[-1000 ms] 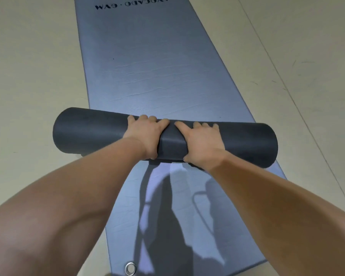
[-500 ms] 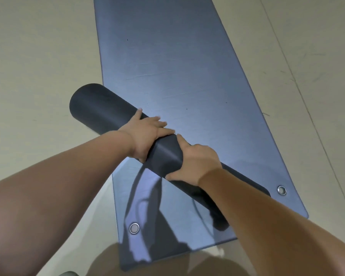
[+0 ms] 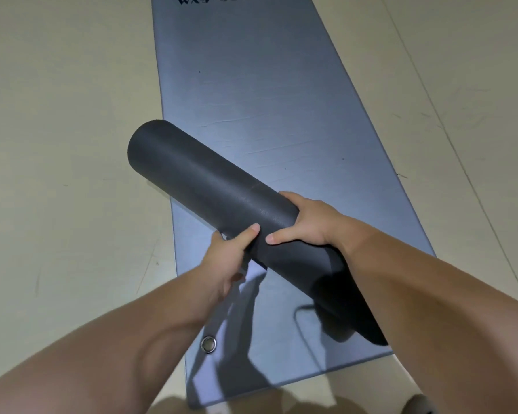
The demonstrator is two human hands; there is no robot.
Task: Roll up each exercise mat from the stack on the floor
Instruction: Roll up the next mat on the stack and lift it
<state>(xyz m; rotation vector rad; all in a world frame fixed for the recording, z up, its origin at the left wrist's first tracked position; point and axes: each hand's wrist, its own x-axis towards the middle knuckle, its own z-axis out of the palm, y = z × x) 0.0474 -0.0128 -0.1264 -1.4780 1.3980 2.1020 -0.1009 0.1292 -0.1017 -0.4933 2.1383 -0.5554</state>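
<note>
Pale beige floor point(image 3: 57, 144), bare and smooth on both sides of the view

Matte with a faint sheen, lighter toward the upper left and slightly greyer toward the lower left; crossed on the right by a thin straight seam line point(image 3: 449, 138) running diagonally from the top edge down toward the right edge; dotted near that seam with a few short dark scuff marks point(image 3: 401, 176); marked on the left by a small dark speck point(image 3: 65, 185) and, lower down, a faint thin scratch point(image 3: 38, 282); at the bottom right corner a blurred grey-brown shape point(image 3: 419, 404), too indistinct to identify
</note>
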